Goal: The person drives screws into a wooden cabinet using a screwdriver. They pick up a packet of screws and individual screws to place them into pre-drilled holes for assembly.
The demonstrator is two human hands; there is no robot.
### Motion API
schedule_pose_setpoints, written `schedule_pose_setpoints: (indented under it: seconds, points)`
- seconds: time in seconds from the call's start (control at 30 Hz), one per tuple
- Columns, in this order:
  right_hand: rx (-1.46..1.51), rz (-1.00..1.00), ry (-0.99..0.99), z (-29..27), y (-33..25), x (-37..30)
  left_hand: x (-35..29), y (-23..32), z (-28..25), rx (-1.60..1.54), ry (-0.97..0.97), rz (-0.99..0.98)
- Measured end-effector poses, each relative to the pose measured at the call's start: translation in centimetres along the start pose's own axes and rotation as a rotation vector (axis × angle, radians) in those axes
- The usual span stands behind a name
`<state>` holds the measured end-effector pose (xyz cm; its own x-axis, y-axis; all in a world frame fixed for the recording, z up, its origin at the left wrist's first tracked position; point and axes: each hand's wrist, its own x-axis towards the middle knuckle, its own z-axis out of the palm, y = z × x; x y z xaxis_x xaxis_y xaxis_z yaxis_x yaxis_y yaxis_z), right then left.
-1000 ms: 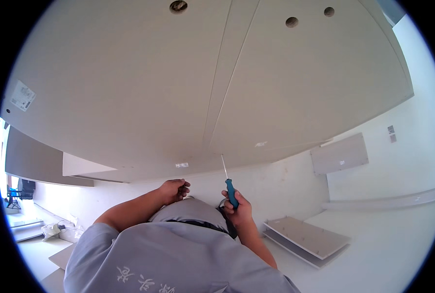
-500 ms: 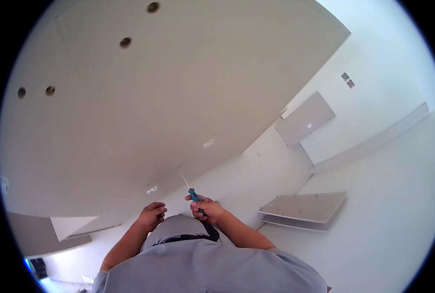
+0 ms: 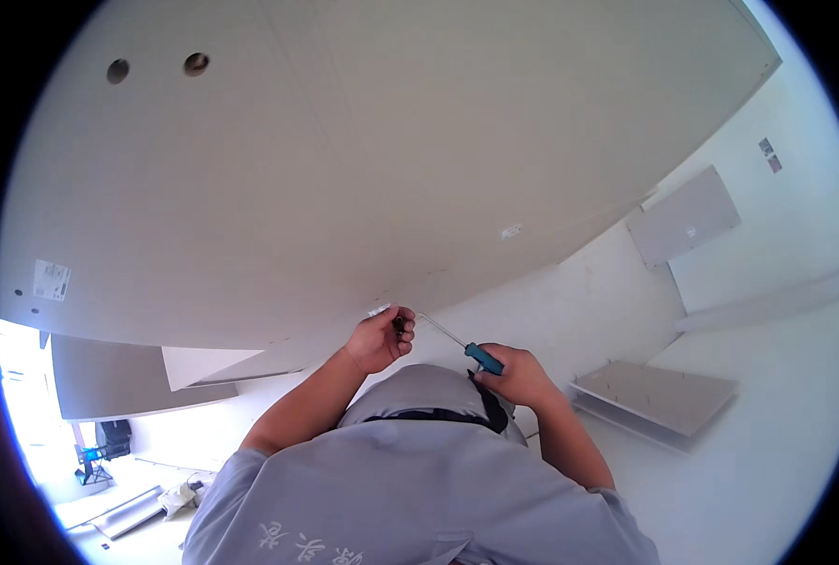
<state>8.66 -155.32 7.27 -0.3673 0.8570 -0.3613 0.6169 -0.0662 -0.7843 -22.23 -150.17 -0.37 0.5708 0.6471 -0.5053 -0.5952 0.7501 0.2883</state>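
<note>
My right hand (image 3: pixel 521 375) is closed around the teal handle of a screwdriver (image 3: pixel 484 359). Its thin metal shaft slants up and left, the tip close to the fingertips of my left hand (image 3: pixel 379 341). Those left fingers are curled together, with something small and dark among them that I cannot make out. Just beyond both hands stands a large beige panel (image 3: pixel 344 188), with round holes near its upper left and small white labels on its surface. Part of one label is behind my left hand.
Stacked boards (image 3: pixel 659 395) lie on the pale floor to the right, and another flat board (image 3: pixel 687 217) lies farther off. At the left are more panels (image 3: pixel 109 377), a black bag (image 3: pixel 113 438) and a blue-and-black object (image 3: pixel 90 463) in bright light.
The view has shifted, so the panel's holes sit farther up. My left hand has risen toward the screwdriver tip, and the screwdriver now leans more sharply left, toward those fingers.
</note>
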Motion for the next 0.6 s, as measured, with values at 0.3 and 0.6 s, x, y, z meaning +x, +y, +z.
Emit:
schedule_pose_setpoints:
  seconds: [0.3,0.6]
  points:
    - [-0.084,-0.044,0.017,0.0,-0.8,-0.1,-0.2,-0.5,0.0,0.007,0.071,0.136]
    - [-0.117,-0.087,0.006,-0.5,-1.1,0.2,-0.6,-0.3,-0.5,-0.114,-0.036,0.182]
